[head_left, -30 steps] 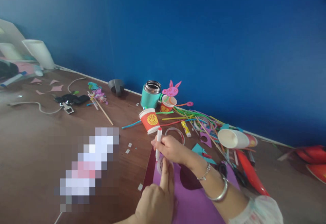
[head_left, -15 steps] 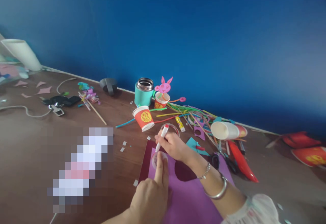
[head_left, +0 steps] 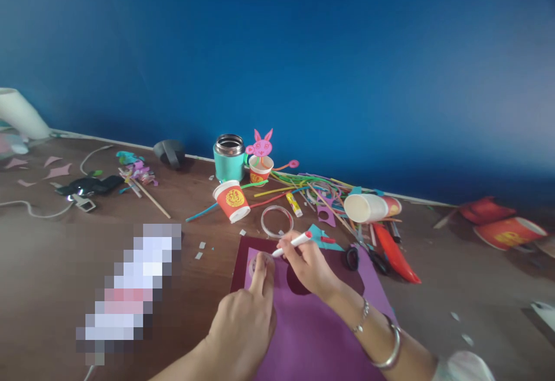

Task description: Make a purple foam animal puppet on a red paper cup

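Note:
My right hand (head_left: 313, 265) grips a white marker (head_left: 289, 245) with a red end, slanted so that its tip meets the edge of a small round clear disc (head_left: 253, 265). Two stretched fingers of my left hand (head_left: 243, 314) press that disc onto a purple paper sheet (head_left: 307, 340); the other fingers are bent under. The disc is partly hidden by those fingertips. A large rounded cut-out in the sheet shows the dark red board (head_left: 238, 262) below. Scissors with black handles (head_left: 352, 258) lie at the sheet's far right corner.
Beyond the sheet lie a tape roll (head_left: 277, 222), a glue stick (head_left: 294, 204) and bundled coloured pipe cleaners (head_left: 299, 180). Paper cups (head_left: 232, 202) and a turquoise flask (head_left: 229, 164) stand by the blue wall. A blurred-out object (head_left: 134, 288) lies left, cables farther left.
The marker has swung from near upright to a slant, moving round the disc from its far left to its right side. My left fingers keep pressing the disc. The view has shifted right.

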A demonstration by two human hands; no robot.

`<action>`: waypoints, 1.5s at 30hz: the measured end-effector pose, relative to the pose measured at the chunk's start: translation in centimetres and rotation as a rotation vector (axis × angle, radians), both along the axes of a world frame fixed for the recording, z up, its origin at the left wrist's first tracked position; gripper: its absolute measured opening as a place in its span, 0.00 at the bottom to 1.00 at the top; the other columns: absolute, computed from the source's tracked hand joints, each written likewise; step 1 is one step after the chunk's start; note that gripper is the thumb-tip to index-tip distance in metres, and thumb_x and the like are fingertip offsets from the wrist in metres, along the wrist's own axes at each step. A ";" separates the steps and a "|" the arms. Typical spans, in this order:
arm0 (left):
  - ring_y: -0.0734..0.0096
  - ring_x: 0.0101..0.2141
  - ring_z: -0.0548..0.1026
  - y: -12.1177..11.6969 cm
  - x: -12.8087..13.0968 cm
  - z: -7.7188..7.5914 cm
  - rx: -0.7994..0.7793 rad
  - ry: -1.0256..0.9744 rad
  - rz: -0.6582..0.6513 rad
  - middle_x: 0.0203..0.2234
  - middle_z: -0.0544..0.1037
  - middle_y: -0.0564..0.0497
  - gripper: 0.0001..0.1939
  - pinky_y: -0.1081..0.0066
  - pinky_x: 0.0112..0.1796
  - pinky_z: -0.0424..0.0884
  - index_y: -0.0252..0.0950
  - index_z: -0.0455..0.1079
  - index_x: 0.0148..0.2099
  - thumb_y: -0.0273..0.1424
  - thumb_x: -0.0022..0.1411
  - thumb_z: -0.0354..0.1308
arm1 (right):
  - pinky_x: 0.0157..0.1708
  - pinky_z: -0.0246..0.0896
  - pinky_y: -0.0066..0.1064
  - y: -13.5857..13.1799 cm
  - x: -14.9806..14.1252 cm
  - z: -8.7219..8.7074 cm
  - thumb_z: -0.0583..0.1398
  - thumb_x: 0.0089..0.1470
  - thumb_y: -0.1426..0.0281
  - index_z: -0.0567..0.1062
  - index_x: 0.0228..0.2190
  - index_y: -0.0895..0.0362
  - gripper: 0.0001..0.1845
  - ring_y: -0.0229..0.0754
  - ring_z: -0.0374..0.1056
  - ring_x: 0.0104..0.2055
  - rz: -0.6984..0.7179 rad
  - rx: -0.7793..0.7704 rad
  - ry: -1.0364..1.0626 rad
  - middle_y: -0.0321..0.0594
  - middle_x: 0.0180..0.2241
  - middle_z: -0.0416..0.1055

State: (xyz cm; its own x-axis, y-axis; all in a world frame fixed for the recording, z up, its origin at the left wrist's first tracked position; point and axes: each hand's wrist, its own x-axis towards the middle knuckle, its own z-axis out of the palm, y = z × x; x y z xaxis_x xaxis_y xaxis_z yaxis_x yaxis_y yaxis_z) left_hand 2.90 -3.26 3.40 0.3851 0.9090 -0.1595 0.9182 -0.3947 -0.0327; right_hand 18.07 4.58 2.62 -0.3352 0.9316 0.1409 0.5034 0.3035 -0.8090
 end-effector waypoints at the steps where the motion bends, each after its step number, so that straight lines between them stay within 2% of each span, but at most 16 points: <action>1: 0.67 0.21 0.77 0.2 -0.1 0.2 -0.024 0.003 0.005 0.61 0.55 0.32 0.31 0.68 0.20 0.75 0.33 0.52 0.64 0.23 0.57 0.46 | 0.30 0.58 0.28 -0.4 0.2 -0.1 0.49 0.61 0.64 0.69 0.27 0.57 0.15 0.38 0.64 0.28 -0.019 0.028 -0.009 0.37 0.24 0.67; 6: 0.66 0.22 0.78 1.1 -0.4 1.7 -0.112 0.037 0.010 0.61 0.56 0.37 0.34 0.68 0.22 0.75 0.35 0.52 0.64 0.19 0.54 0.45 | 0.35 0.59 0.30 -2.7 0.7 -0.1 0.51 0.60 0.68 0.70 0.29 0.57 0.11 0.40 0.65 0.33 -0.066 0.132 -0.033 0.38 0.28 0.69; 12: 0.66 0.24 0.79 1.9 -1.0 2.6 -0.173 0.009 0.013 0.60 0.60 0.44 0.39 0.68 0.23 0.74 0.43 0.51 0.64 0.15 0.50 0.44 | 0.33 0.59 0.29 -4.5 0.7 0.0 0.52 0.59 0.70 0.69 0.29 0.56 0.09 0.39 0.64 0.32 -0.087 0.166 -0.024 0.37 0.27 0.68; 19: 0.69 0.28 0.78 2.6 -1.7 3.7 -0.205 -0.106 -0.020 0.52 0.67 0.49 0.28 0.72 0.25 0.70 0.46 0.60 0.57 0.18 0.57 0.43 | 0.34 0.58 0.32 -6.1 0.7 -0.5 0.52 0.59 0.71 0.68 0.29 0.55 0.08 0.40 0.63 0.33 -0.097 0.165 -0.021 0.37 0.27 0.67; 24: 0.67 0.28 0.77 3.0 -2.2 4.1 -0.211 -0.111 -0.070 0.48 0.68 0.49 0.20 0.71 0.24 0.68 0.45 0.61 0.53 0.23 0.62 0.42 | 0.34 0.59 0.32 -6.8 0.4 -0.6 0.52 0.58 0.73 0.69 0.29 0.56 0.08 0.41 0.63 0.33 -0.076 0.219 -0.010 0.38 0.27 0.68; 28: 0.71 0.29 0.77 3.6 -2.8 3.7 -0.165 -0.133 -0.142 0.45 0.69 0.51 0.19 0.75 0.24 0.65 0.45 0.62 0.51 0.22 0.60 0.44 | 0.33 0.59 0.33 -7.3 0.4 0.3 0.52 0.59 0.72 0.70 0.32 0.56 0.08 0.41 0.63 0.32 -0.005 0.311 -0.082 0.39 0.27 0.69; 32: 0.71 0.27 0.75 4.5 -3.3 3.5 -0.116 -0.109 -0.246 0.40 0.70 0.52 0.12 0.75 0.21 0.61 0.43 0.65 0.45 0.26 0.61 0.46 | 0.29 0.56 0.32 -8.5 -0.4 1.5 0.53 0.58 0.70 0.72 0.36 0.57 0.08 0.41 0.61 0.29 0.237 0.516 -0.310 0.38 0.24 0.69; 34: 0.73 0.24 0.73 5.1 -3.4 3.6 -0.106 -0.089 -0.296 0.38 0.71 0.51 0.11 0.75 0.20 0.59 0.43 0.67 0.43 0.27 0.62 0.46 | 0.27 0.54 0.32 -9.1 -1.3 1.8 0.53 0.58 0.72 0.72 0.35 0.57 0.08 0.41 0.61 0.28 0.322 0.587 -0.436 0.38 0.24 0.69; 37: 0.77 0.20 0.70 6.0 -3.5 3.6 -0.070 -0.055 -0.333 0.38 0.70 0.50 0.12 0.74 0.19 0.56 0.43 0.69 0.43 0.27 0.62 0.47 | 0.25 0.52 0.32 -9.7 -3.2 2.0 0.53 0.54 0.76 0.70 0.30 0.58 0.07 0.41 0.61 0.27 0.341 0.552 -0.585 0.40 0.24 0.68; 40: 0.77 0.22 0.69 6.7 -3.6 3.8 -0.064 -0.060 -0.400 0.37 0.70 0.51 0.11 0.73 0.20 0.54 0.43 0.71 0.42 0.29 0.62 0.48 | 0.23 0.54 0.32 -9.8 -5.1 2.1 0.54 0.52 0.76 0.68 0.30 0.59 0.03 0.43 0.63 0.27 0.335 0.469 -0.662 0.41 0.26 0.69; 45: 0.77 0.25 0.67 7.8 -3.7 4.4 -0.127 -0.076 -0.483 0.34 0.70 0.52 0.11 0.74 0.21 0.53 0.43 0.73 0.38 0.27 0.61 0.49 | 0.22 0.59 0.32 -9.8 -7.5 1.9 0.55 0.52 0.76 0.65 0.35 0.59 0.05 0.44 0.68 0.26 0.282 0.332 -0.766 0.44 0.29 0.69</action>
State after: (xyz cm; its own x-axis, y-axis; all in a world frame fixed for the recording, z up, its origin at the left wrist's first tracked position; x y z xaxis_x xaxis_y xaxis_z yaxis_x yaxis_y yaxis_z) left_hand -0.80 4.54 7.82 0.7719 0.5992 -0.2125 0.6275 -0.7718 0.1030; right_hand 10.53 -5.25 4.48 -0.6600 0.7506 0.0318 0.7421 0.6580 -0.1279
